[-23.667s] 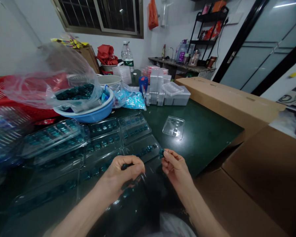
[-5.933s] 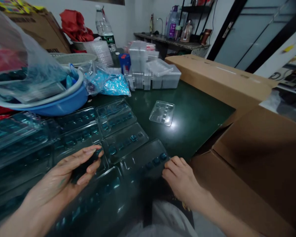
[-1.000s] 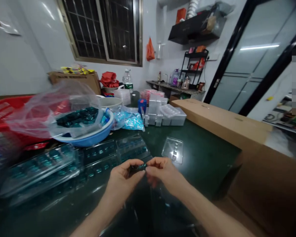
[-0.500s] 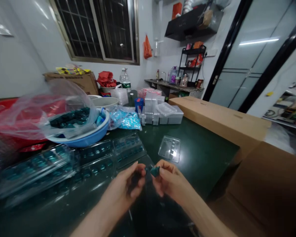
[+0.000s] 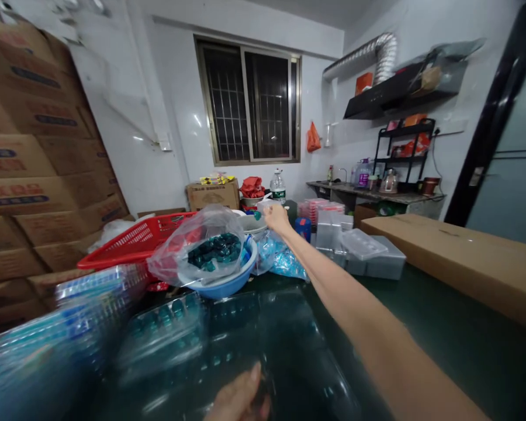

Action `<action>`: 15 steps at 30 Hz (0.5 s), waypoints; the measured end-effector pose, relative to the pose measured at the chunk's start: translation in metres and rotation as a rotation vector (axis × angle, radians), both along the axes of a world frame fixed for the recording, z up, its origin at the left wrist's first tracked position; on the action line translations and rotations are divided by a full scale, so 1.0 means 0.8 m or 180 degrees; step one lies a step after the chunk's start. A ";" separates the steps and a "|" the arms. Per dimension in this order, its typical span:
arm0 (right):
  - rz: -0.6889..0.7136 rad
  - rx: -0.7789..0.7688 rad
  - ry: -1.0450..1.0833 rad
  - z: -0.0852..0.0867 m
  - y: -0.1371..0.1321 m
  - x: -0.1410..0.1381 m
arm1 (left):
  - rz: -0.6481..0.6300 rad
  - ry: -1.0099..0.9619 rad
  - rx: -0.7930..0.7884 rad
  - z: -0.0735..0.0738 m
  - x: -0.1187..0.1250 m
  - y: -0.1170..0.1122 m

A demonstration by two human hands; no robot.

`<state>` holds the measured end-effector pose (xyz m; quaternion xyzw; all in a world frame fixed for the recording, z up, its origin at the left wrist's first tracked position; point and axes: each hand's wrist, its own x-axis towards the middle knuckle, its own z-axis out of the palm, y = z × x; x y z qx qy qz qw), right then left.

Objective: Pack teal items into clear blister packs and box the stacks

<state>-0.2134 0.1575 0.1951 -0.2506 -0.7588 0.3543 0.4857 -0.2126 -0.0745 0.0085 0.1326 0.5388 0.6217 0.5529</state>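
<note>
My right hand (image 5: 276, 216) reaches far out over a pale bowl (image 5: 255, 224) behind the blue basin. Its fingers are pinched on a small dark teal piece (image 5: 257, 215); its exact kind does not show. My left hand (image 5: 241, 394) is low at the front edge of the view, over clear plastic trays (image 5: 284, 327). Motion blurs its fingers, and whether they hold anything is hidden. A blue basin (image 5: 230, 286) carries a clear plastic bag filled with dark teal pieces (image 5: 217, 251). A clear tray with teal pieces (image 5: 166, 327) lies to the left.
Stacked blue and clear packs (image 5: 70, 321) stand at the left, by a red basket (image 5: 114, 245). Blue shiny packets (image 5: 287, 263) and clear plastic boxes (image 5: 386, 260) sit behind the trays. A long cardboard box (image 5: 456, 245) flanks the right side.
My right hand has moved from the front of the table out to the pale bowl, carrying a teal piece. My left hand has dropped lower. The view has turned left and up.
</note>
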 end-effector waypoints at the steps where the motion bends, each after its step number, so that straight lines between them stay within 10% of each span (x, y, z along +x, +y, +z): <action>1: 0.0051 -0.0012 -0.0057 0.000 0.007 -0.013 | 0.0107 0.0007 -0.0021 0.009 0.000 0.000; 5: 0.0394 -0.0047 -0.0328 -0.068 -0.018 0.010 | 0.0391 0.0057 0.0185 0.035 -0.003 0.005; 10: 0.1235 -0.0737 -0.0524 -0.179 -0.109 0.142 | 0.0214 0.0122 0.0516 0.037 0.010 0.024; 15: 0.1021 -0.0944 -0.0401 -0.207 -0.162 0.221 | -0.0256 0.0384 0.0500 0.031 0.055 0.041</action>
